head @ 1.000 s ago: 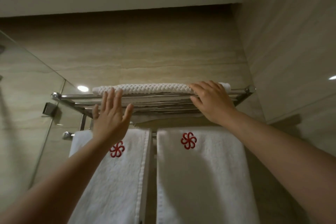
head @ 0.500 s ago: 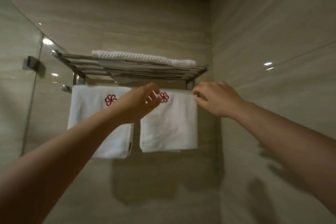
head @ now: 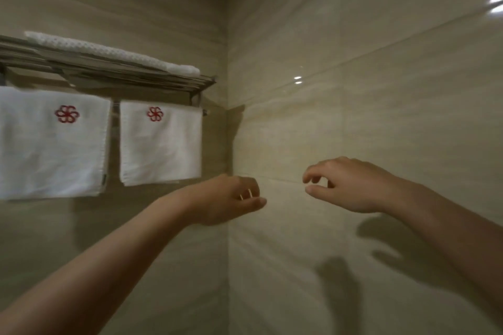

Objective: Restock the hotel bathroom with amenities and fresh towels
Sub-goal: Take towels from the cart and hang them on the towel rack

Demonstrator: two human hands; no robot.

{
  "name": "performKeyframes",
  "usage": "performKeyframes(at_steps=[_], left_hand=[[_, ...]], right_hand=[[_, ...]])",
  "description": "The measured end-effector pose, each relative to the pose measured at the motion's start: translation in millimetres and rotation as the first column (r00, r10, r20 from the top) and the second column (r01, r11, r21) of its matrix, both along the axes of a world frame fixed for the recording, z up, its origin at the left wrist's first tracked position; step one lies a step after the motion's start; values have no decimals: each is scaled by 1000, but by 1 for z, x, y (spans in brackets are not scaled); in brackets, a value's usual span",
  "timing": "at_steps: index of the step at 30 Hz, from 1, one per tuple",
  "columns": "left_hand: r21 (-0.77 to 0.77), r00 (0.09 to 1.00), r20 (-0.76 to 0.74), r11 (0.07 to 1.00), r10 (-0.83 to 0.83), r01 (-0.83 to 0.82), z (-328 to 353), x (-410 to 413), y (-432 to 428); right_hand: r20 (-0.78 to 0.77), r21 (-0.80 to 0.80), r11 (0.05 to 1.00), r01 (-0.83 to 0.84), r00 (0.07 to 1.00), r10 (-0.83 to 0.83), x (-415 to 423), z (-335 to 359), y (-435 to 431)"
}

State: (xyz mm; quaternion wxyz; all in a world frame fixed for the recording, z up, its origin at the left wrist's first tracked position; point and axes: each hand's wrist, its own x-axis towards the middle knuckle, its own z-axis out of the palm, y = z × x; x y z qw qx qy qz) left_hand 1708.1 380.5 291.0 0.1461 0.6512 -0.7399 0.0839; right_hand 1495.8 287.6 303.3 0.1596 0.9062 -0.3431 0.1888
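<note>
A chrome towel rack is fixed to the tiled wall at the upper left. On its top shelf lies a folded white waffle-weave towel. Two white towels with red flower emblems hang from the bar below: the left towel and the right towel. My left hand hovers below and to the right of the right towel, fingers loosely curled, holding nothing. My right hand is in front of the side wall, fingers apart and bent, holding nothing. Neither hand touches a towel.
Beige tiled walls meet in a corner just right of the rack. The right side wall is glossy, with light reflections and the shadows of my hands low on it.
Both hands have come down and away from the rack and towels. The view has swung to the right, so the rack now sits at the left edge.
</note>
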Motion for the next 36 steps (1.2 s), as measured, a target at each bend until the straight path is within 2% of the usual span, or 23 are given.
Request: performKeyframes(at_steps=[7,11,18,22,24,28,32,36], left_hand=[[39,955,-152,964,-256,264,-46,-119,-7],[53,916,-202,930,-347,364,-72,-193,0],[118,860,-175,857,-479,501,-107,-297,24],[65,766,-225,775,-603,629,-120,-349,34],[52,711,-224,720,-667,692,-129,-376,37],[111,627,-86,618,-774,779,-150,-435,30],[177,469,-228,437,-853,882,-170,-485,32],[221,315,-426,240,-848,945,-201,-529,44]], right_hand=[[19,185,975,124,991,-130,-144,-46,30],[36,285,944,167,982,-185,-224,-70,60],[111,396,885,242,945,-308,-342,-119,120],[183,473,837,277,898,-401,-395,-141,158],[236,499,815,294,859,-455,-419,-153,180],[285,564,722,401,727,-625,-465,-179,225],[317,642,614,459,571,-758,-502,-204,272],[330,696,521,494,425,-843,-517,-227,306]])
